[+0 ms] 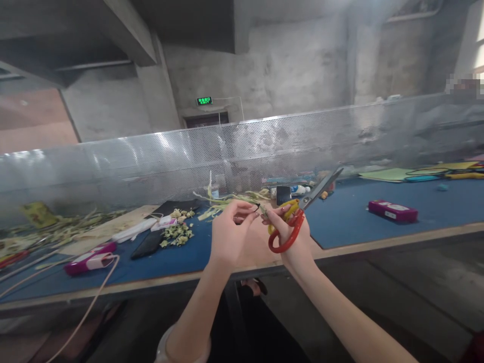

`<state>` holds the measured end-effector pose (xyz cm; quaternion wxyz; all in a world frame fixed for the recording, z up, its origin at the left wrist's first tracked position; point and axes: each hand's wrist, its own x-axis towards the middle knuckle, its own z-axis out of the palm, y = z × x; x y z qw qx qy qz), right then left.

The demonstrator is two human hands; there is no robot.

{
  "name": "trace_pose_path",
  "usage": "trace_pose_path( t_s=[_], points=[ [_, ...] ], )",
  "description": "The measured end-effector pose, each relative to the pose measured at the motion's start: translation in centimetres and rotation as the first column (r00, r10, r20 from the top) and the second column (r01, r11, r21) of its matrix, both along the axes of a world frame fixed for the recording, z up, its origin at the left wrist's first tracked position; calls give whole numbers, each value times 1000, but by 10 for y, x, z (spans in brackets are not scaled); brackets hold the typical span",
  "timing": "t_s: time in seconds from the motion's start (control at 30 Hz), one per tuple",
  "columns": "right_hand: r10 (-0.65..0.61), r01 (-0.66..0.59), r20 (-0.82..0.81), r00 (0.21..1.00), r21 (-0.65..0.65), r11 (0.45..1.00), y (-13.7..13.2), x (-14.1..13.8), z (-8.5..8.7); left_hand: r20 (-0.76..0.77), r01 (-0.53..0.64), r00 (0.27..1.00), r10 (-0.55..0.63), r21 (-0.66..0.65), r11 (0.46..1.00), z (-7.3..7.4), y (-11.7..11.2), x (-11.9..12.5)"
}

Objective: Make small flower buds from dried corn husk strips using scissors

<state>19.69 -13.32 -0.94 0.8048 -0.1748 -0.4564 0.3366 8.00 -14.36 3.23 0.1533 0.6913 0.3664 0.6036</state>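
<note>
My left hand (229, 229) is closed in a pinch on a small dark strand-like piece (257, 206), whose kind I cannot make out. Close beside it on the right, my right hand (290, 237) is closed around a pair of scissors (286, 241) with red and yellow handles. The scissor blades (323, 187) point up and away to the right. Between the two hands, at the right fingertips, shows a thin pale green piece (263, 210), too small to name. Both hands are above a tan board (257, 252) at the front of the blue table (355, 227).
Left of my hands lie cream-green curled pieces (177, 234), a dark phone (149, 245) and a magenta box with a cable (88, 259). Green strips (219, 209) and a bottle (300, 190) lie behind. Another magenta box (392, 210) sits right. A perforated metal screen (245, 146) runs along the back.
</note>
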Motion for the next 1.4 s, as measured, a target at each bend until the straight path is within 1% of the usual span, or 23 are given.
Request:
trace_pose_path(
  t_s=[0.13,0.23,0.33,0.43,0.6,0.77,0.87,0.97,1.1,1.2,1.3,1.4],
  points=[
    [18,-18,-27,999,-21,1000,0,0,-1,-6,-57,998,57,49,997,-2,0,1],
    [21,-22,-42,999,-31,999,-1,0,-2,-46,-100,993,105,87,991,-3,0,2],
    [51,-53,-66,996,-22,998,-2,-1,-1,-79,-132,987,142,118,984,-4,1,2],
    [72,-73,-76,995,-19,997,-4,-2,-1,-108,-137,982,154,150,979,-5,2,3],
    [68,-70,-66,995,-22,997,-5,-2,-1,-174,-96,976,129,189,977,-4,4,1],
    [57,-58,-42,997,-32,998,-3,0,-3,-240,-30,969,65,148,989,-3,7,-4],
    [49,-50,-24,999,-38,998,-2,0,-4,-285,0,958,41,140,990,-4,10,-7],
    [45,-45,-14,999,-43,998,-1,1,-3,-300,55,954,-16,123,991,-7,11,-8],
    [66,-67,-39,997,-36,997,-2,2,-4,-269,97,960,-74,74,993,-8,10,-8],
    [69,-70,-45,997,-39,997,-2,2,-5,-207,92,975,-84,29,995,-8,9,-6],
    [58,-61,-56,997,-49,997,-3,0,-5,-131,58,989,-64,-50,997,-10,9,-2],
    [76,-80,-101,992,-46,996,-2,-1,-3,-108,46,992,-63,-151,987,-14,10,0]
  ],
)
